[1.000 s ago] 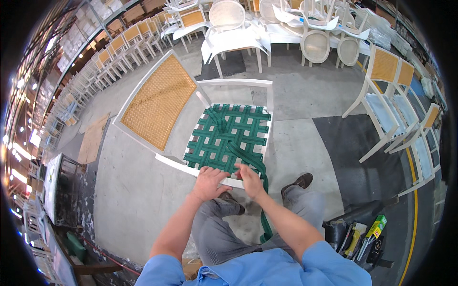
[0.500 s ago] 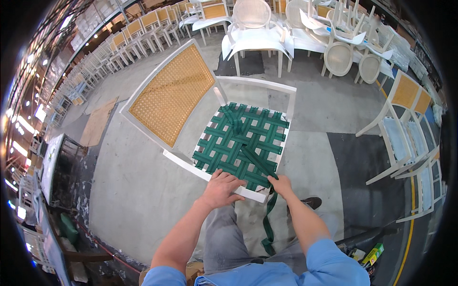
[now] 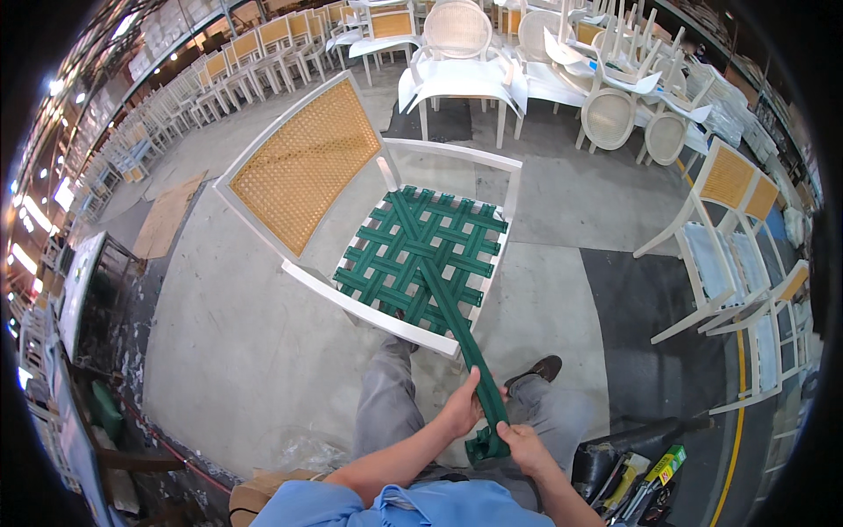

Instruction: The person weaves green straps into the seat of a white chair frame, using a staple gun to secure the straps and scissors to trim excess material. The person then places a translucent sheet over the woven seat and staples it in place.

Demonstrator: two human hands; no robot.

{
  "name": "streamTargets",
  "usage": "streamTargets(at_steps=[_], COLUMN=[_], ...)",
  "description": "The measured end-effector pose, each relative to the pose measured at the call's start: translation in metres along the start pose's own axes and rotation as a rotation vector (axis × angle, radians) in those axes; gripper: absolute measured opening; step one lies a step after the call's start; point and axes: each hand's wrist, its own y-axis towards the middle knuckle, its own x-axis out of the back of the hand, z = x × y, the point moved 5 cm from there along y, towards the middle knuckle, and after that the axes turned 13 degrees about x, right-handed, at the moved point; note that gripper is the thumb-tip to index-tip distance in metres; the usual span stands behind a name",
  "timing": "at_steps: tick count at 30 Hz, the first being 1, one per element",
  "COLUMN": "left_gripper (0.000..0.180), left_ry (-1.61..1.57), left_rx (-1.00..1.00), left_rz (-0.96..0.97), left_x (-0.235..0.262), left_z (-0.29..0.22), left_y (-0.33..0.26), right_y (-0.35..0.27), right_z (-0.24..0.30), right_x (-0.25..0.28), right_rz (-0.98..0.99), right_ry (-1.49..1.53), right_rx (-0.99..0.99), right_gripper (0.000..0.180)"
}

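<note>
A white-painted wooden armchair frame with a honey-coloured woven cane back (image 3: 303,167) lies tipped on the grey concrete floor (image 3: 237,351), its seat opening turned up toward the person, which judging by the pose gives direct reach to the seat rails. Across that opening runs a lattice of flat dark green webbing straps (image 3: 417,255), interlaced over and under and lapped around the rails. One long green webbing strap (image 3: 457,325) leaves the lattice, crosses the front rail (image 3: 369,309) at the seat's near edge and runs straight and taut down to the person's lap; the tension appears to come from the pull of both hands. The left hand (image 3: 461,406) is clenched around the strap from its left side. The right hand (image 3: 524,443) is closed on the strap lower down, where the slack end bunches into a loose fold. The webbing looks coarse, matte and flexible; the frame is smooth and rigid; the cane is an open fine mesh. Rows of similar white chairs (image 3: 606,97) stand along the far edge of the floor, well apart from the work. Tools lie in a dark bag (image 3: 628,470) near the right knee.
</note>
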Motion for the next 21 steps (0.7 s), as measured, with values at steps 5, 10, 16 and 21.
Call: streamTargets(at_steps=[5, 10, 16, 21], left_gripper=[0.059, 0.068, 0.068, 0.073], left_ry=[0.252, 0.328, 0.496, 0.738], left_rx=[-0.034, 0.013, 0.028, 0.007], left_rz=[-0.172, -0.317, -0.176, -0.171], left_x=[0.000, 0.021, 0.006, 0.016], left_z=[-0.020, 0.013, 0.025, 0.015], left_y=[0.019, 0.028, 0.027, 0.020], right_y=[0.000, 0.096, 0.241, 0.293], right_z=[0.009, 0.064, 0.103, 0.096], right_x=[0.015, 0.075, -0.008, -0.073], right_rz=[0.131, 0.137, 0.369, 0.365], right_ry=[-0.259, -0.312, 0.344, 0.480], right_rx=[0.053, 0.331, -0.045, -0.239], right_gripper=[0.045, 0.042, 0.047, 0.036])
